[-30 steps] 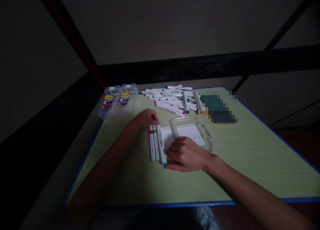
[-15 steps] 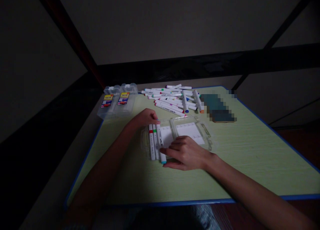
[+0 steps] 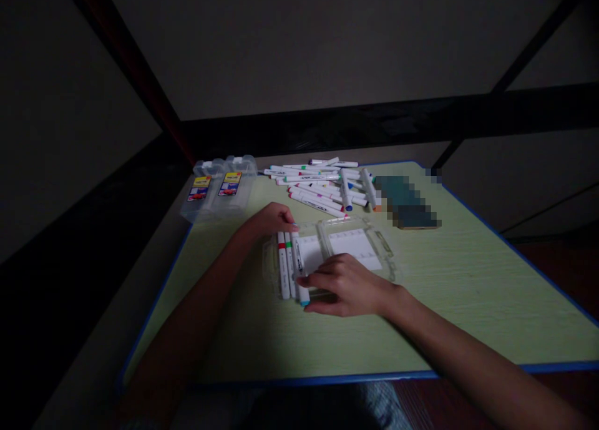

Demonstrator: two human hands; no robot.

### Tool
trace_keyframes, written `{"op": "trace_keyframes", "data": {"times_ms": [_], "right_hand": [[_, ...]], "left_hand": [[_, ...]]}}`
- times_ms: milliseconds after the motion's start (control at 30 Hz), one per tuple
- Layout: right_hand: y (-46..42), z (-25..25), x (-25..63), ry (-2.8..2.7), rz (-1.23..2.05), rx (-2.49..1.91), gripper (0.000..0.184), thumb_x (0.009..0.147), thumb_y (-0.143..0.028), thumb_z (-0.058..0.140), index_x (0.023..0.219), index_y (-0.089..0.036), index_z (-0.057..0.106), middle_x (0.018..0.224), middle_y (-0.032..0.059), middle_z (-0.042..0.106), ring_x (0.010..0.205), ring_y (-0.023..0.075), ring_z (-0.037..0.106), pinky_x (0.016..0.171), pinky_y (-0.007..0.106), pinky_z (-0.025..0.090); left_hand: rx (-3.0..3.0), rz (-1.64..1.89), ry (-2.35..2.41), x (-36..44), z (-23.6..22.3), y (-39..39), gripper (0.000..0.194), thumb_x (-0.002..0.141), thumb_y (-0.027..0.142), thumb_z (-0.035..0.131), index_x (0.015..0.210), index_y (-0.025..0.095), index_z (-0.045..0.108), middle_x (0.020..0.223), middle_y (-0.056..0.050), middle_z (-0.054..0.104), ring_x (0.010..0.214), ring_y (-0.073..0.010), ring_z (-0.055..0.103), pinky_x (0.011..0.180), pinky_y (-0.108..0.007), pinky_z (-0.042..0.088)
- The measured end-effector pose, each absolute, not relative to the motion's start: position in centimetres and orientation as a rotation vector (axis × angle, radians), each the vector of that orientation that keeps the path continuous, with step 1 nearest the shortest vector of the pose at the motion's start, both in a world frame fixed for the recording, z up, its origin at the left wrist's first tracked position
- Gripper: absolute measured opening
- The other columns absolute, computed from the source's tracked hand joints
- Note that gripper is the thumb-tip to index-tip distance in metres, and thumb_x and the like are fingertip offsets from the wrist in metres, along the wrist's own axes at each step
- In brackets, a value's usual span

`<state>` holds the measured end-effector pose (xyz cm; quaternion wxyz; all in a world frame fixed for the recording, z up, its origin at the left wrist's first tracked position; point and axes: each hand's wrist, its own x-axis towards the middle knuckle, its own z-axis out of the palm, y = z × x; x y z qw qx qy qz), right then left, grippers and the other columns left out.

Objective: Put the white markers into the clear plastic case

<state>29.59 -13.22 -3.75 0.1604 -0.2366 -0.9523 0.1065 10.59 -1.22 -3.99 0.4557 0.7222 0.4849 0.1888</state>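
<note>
An open clear plastic marker case lies in front of me, with white paper inserts inside. At its left side two white markers, one with a red band and one with a green band, rest side by side. Next to them is a white marker with a teal end. Its far end is pinched by my left hand, whose fingers are curled. My right hand has its index finger and thumb at the near, teal end of the same marker.
A loose pile of white markers with coloured ends lies beyond the case. Two clear plastic cases with labels stand at the back left. A pixelated dark-green flat object lies at the right. The pale green table has a blue edge.
Hardly anything differs. Both hands stay on the teal-ended marker, and the whole view has shifted very slightly.
</note>
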Motion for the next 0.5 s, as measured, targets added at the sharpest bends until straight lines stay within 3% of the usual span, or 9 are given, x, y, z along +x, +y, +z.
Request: {"op": "trace_keyframes", "data": {"times_ms": [233,500], "right_hand": [[-13.14,-3.58,29.5,-2.688,0.424,-0.744,0.035,0.076,-0.044,0.053,0.097,-0.017,0.062,0.06,0.0009,0.061,0.053,0.0137,0.054,0.049,0.026,0.026],[-13.1,-3.67,29.53,-2.746,0.289,-0.685,0.037,0.081,-0.045,0.047,0.099,-0.015,0.06,0.065,0.0033,0.063,0.055,0.015,0.056,0.05,0.028,0.027]], "left_hand": [[1.754,0.467,1.2,10.68,-3.87,-1.31,0.015,0.053,0.013,0.066,0.056,0.011,0.052,0.049,0.004,0.056,0.046,-0.0071,0.051,0.045,-0.018,0.037],[1.748,0.452,1.193,10.48,-4.32,-0.97,0.016,0.054,0.015,0.067,0.057,0.011,0.052,0.049,0.003,0.056,0.046,-0.0079,0.052,0.045,-0.019,0.037]]}}
